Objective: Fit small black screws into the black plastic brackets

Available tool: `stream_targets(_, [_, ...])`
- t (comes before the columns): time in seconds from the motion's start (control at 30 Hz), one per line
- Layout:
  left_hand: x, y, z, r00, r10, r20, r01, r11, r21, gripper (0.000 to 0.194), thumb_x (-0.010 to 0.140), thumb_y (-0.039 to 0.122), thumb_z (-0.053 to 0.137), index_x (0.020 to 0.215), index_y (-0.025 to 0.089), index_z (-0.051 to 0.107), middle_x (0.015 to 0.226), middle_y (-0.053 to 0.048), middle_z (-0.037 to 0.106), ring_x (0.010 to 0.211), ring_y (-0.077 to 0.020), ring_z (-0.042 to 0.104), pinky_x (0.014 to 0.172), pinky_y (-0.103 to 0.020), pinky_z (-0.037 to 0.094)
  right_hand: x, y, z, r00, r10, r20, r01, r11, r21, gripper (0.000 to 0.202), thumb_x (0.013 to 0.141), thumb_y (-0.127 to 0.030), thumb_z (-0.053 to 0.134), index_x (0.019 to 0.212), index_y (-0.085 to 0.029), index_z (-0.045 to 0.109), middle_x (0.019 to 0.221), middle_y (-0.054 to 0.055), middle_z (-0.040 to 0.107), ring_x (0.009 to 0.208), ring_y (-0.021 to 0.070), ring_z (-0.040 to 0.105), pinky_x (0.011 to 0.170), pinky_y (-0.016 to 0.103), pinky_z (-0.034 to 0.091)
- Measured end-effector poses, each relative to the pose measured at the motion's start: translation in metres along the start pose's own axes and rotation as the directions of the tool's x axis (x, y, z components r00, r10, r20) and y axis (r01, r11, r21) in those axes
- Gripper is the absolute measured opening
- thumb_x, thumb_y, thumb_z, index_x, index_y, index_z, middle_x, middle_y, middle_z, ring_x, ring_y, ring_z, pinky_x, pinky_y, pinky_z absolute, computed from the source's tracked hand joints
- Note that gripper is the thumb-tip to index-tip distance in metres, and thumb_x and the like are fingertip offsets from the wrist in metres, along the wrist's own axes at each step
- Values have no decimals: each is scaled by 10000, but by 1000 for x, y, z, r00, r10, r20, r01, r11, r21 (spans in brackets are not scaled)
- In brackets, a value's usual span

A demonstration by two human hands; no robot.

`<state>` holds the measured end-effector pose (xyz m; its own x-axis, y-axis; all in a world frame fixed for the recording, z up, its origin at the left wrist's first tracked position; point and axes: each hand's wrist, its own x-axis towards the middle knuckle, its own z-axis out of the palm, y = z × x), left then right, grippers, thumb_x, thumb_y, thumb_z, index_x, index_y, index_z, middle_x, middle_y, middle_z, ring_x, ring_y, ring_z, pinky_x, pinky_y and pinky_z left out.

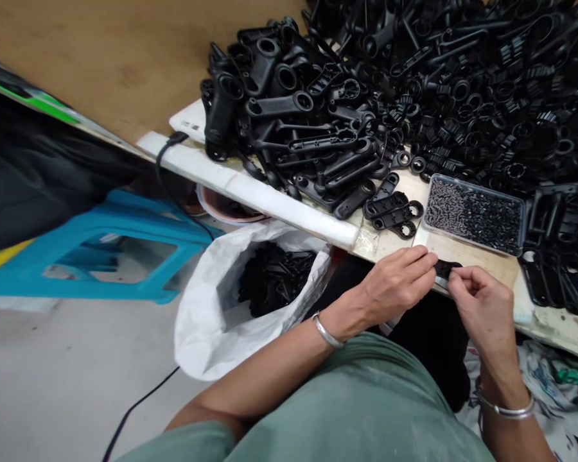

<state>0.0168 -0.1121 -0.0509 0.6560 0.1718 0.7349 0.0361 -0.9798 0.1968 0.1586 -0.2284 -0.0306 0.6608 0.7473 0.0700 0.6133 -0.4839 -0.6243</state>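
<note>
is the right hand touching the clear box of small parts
Apart. The head view shows it: a bare strip of tabletop lies between the right hand and the near edge of the clear box.

Right hand (484, 305): pinching black part (447, 268), 4 o'clock (left hand (399, 279) at its other end).
Clear box (472, 241): small parts (491, 215), 3 o'clock.
Sack (205, 321): 7 o'clock.

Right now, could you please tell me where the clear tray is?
In the head view, the clear tray is right of centre on the bench, beyond the left hand and right hand, beside the pile of black parts.
</note>
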Motion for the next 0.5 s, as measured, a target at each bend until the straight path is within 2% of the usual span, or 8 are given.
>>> stream_targets(0.1, [0, 0, 0, 1000, -1, -1, 1, 1000, -6, 248, 987, 94, 451, 854, 66, 658, 1020, -117, 732, 995, -216, 674, 891, -322, 594, 1, 1, -3, 995, -102, -14, 101, 993, -58, 203, 795, -327, 565, 744, -178, 693, 542, -13, 588, 450, 102, 455, 487, 235, 372])
stream_targets(0.27, [-1, 0, -1, 1000, -7, 18, 8, 1000, -28, 216, 985, 103, 471, 882, 68, 657, 1047, -112, 728, 1011, -209, 666, 907, -319, 587, 10, 6, -19, 937, -314, 151, 328, 942, -78, 169, 796, -255, 554, 716, -188, 686, 534, -36, 559, 461, 91, 484, 500, 215, 386])
stream_targets(0.5, [-2, -1, 1, 999, -15, 31, 17, 998, -60, 208, 988, 114, 474, 898, 70, 656, 1061, -111, 725, 1023, -213, 659, 905, -322, 585, 19, 6, -32, 875, -399, 275, 429, 902, -56, 159, 828, -244, 563, 754, -187, 691, 535, -46, 534, 473, 90, 499, 505, 212, 392])
